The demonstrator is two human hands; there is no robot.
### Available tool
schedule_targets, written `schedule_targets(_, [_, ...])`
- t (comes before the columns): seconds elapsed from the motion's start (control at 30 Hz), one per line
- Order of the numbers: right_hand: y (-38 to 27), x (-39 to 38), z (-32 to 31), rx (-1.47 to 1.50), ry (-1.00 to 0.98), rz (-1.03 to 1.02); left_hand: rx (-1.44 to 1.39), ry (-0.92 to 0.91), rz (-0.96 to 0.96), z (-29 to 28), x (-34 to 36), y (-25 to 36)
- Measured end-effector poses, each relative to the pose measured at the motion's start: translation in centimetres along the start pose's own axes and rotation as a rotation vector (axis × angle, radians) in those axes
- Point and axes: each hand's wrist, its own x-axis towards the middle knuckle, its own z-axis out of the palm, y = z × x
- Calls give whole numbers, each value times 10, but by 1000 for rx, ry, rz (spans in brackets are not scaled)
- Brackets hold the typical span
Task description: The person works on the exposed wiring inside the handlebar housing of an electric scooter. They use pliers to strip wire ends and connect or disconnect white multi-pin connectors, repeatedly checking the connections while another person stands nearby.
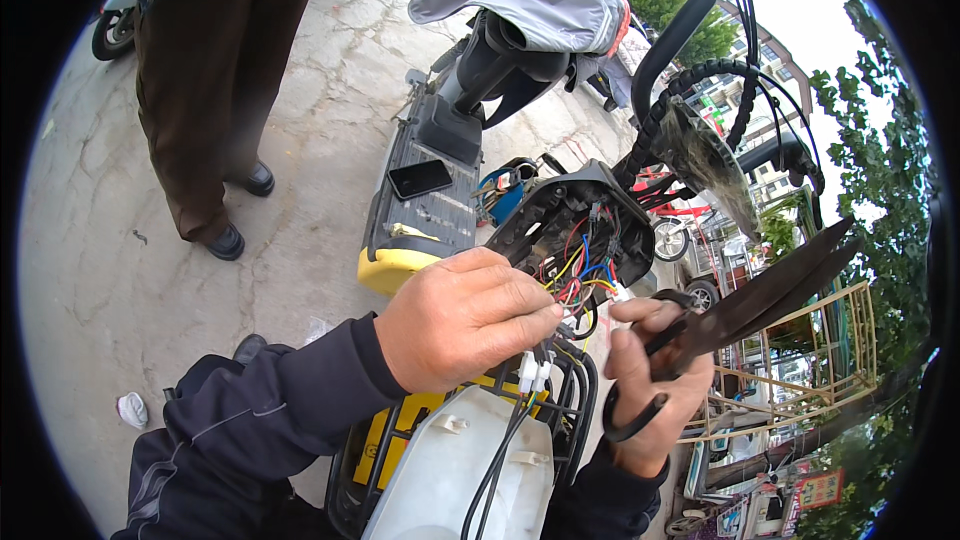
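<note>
While the right hand (676, 405) holds scissors (740, 312), outdoor pavement (310, 190) lies cracked.

Bystander (220, 90): stood at upper left in brown trousers (190, 130).
Pavement (335, 60): was cracked and grey.
Tree (875, 175): stood green at right.

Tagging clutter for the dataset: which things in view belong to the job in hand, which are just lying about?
In the job, by the look of it:
- wires, at the left hand
- scissors, in the right hand
- white connectors

Apparently just lying about:
- phone, on the footboard
- white scrap, on the ground
</note>
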Motion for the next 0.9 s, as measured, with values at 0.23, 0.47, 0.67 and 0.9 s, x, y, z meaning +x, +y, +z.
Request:
schedule_targets(0.23, [17, -3, 19, -231, -70, -86, 54, 8, 26, -2, -2, 2])
schedule_targets(0.47, [21, 1, 24, -282, 22, -129, -92, 82, -144, 6, -3, 0])
schedule_targets(0.67, [4, 12, 24, -176, 141, -11, -163, 15, -446, 10, -2, 4])
schedule_targets(0.9, [-9, 28, 15, -144, 142, 86, -189, -106, -468, 10, -3, 6])
